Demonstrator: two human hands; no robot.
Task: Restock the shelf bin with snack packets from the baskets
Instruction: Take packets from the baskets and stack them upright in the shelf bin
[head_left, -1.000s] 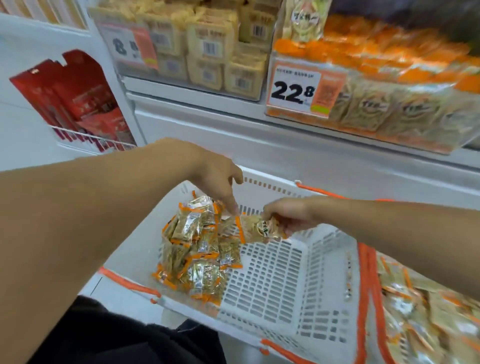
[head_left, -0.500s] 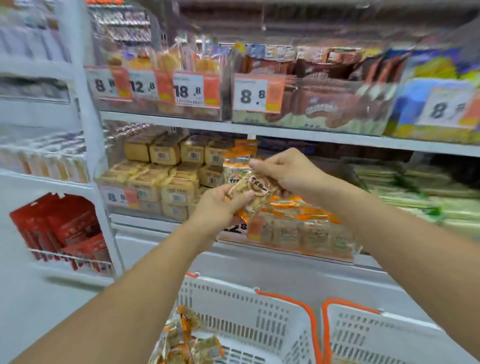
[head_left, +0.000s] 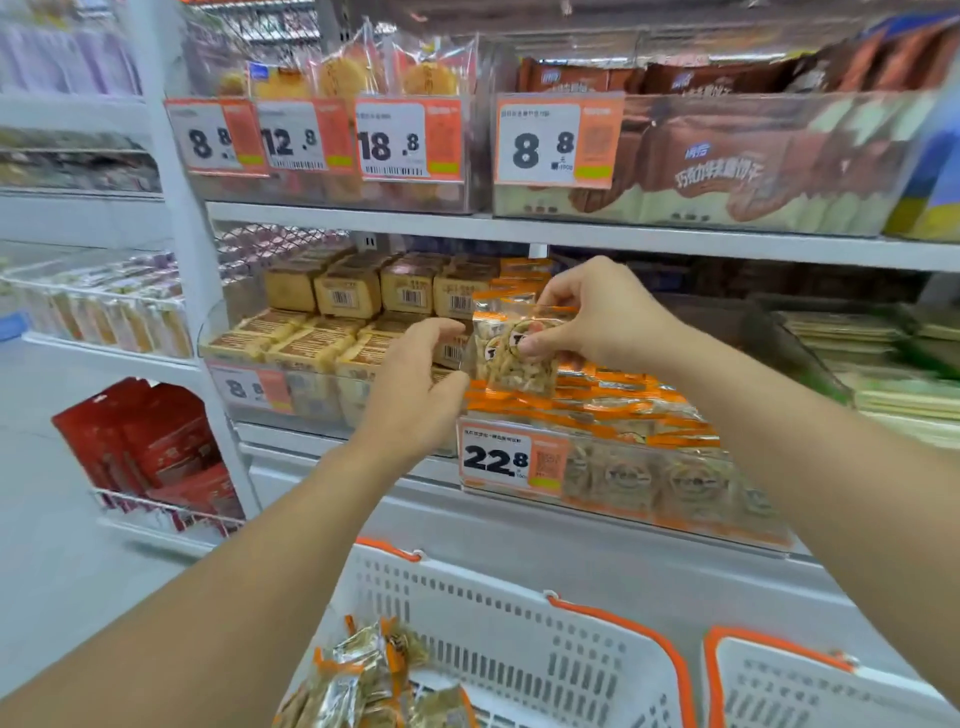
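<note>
My right hand (head_left: 597, 317) pinches a clear, orange-edged snack packet (head_left: 511, 353) and holds it upright over the left end of the clear shelf bin (head_left: 649, 493) marked 22.8, which holds several packets of the same kind. My left hand (head_left: 415, 384) hovers just left of the packet with fingers loosely curved, holding nothing. Below, a white basket with orange trim (head_left: 519, 634) holds several more packets (head_left: 374, 680) at its left side. A second white basket (head_left: 810, 686) shows at the lower right.
Boxed yellow cakes (head_left: 332, 332) fill the bin left of the target bin. The shelf above carries bins with price tags (head_left: 556, 140) and brown packets. Red packs (head_left: 145, 441) hang in a wire rack at the lower left.
My right hand has carried the packet up from the basket to the shelf bin. My left hand has let go of the packet and moved slightly left. The view rose from baskets to shelves.
</note>
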